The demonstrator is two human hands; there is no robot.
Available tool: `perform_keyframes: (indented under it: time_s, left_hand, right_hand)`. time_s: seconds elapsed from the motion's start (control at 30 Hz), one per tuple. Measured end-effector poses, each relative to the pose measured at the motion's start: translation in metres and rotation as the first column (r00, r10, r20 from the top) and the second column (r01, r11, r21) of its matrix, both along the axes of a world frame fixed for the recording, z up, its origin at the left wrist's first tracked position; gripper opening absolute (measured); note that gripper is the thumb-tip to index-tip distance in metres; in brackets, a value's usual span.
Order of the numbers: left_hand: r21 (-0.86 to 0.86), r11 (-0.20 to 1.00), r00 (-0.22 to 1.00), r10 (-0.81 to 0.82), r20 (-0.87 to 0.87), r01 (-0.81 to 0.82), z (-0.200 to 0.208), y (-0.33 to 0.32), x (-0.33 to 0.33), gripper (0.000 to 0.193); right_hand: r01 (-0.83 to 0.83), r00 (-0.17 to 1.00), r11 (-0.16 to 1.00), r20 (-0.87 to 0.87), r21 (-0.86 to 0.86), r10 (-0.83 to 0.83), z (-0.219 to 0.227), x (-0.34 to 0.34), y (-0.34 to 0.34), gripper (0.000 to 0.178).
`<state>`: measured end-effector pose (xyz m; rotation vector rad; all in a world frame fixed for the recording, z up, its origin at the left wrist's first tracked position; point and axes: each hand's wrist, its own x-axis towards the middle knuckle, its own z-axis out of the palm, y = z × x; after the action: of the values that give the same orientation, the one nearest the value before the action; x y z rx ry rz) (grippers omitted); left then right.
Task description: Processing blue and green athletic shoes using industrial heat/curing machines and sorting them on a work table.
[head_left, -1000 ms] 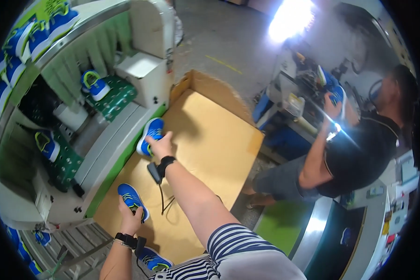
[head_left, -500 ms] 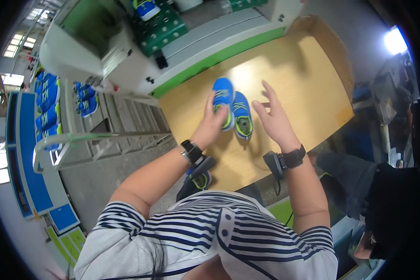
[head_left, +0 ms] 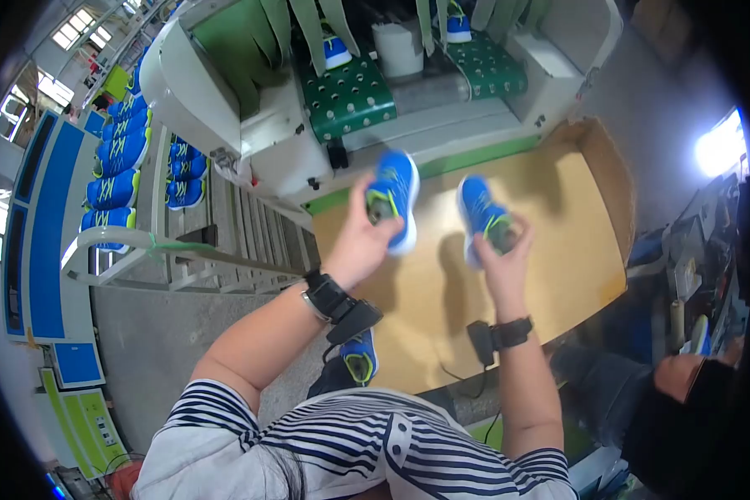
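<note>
My left hand (head_left: pixel 364 236) is closed around the heel end of a blue sneaker (head_left: pixel 395 196) with a white sole and lime-green lining, its toe pointing away from me. To the right, my right hand (head_left: pixel 506 260) grips a matching blue sneaker (head_left: pixel 476 206) by its heel collar. Both shoes are held apart above a pale wooden board (head_left: pixel 558 233). The left shoe's toe is blurred by motion. A third blue sneaker (head_left: pixel 359 360) shows near my body, left of the board.
Beyond the board stands a white machine with green perforated belts (head_left: pixel 352 98), hanging strips and sneakers inside. A rack (head_left: pixel 250 221) at left holds several blue shoes (head_left: pixel 117 188). Cardboard (head_left: pixel 607 171) edges the board's right side. Another person's dark sleeve (head_left: pixel 592 383) is at right.
My right hand, empty before, has taken hold of the second sneaker and lifted it off the board. The left sneaker has moved away from it. My view has tilted up towards the machine.
</note>
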<state>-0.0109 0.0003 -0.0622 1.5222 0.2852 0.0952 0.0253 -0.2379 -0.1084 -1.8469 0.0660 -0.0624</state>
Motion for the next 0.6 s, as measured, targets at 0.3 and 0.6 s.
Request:
perform_keyframes:
  time_s: [0.3, 0.6]
  left_hand:
    - [0.453, 0.737, 0.848, 0.312, 0.428, -0.501, 0.056, 0.065, 0.170, 0.071]
    - [0.717, 0.644, 0.847, -0.201, 0.493, -0.264, 0.014, 0.036, 0.081, 0.061]
  right_hand:
    - [0.089, 0.751, 0.970, 0.654, -0.227, 0.084, 0.130, 0.230, 0.050, 0.070]
    - [0.063, 0.858, 0.940, 0.499, -0.336, 0.121, 0.010, 0.120, 0.021, 0.076]
